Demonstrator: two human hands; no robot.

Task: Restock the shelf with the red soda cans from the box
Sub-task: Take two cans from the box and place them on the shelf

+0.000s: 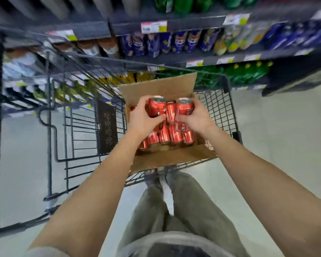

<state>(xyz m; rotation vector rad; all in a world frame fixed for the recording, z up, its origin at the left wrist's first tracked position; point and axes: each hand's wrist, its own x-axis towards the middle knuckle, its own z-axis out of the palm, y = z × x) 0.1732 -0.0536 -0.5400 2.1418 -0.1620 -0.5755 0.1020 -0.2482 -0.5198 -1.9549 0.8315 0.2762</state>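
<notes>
An open cardboard box sits in a black wire shopping cart straight ahead of me. Several red soda cans lie packed inside it. My left hand is wrapped around one upright red can, raised just above the others. My right hand grips a second red can at the same height. Another can shows between the two held ones. Both forearms reach down over the box's near flap.
Dark store shelves rise behind the cart, stocked with blue cans, green bottles and yellow packs, with price tags along the edges. Pale floor spreads to the right and left. My legs stand at the cart's near edge.
</notes>
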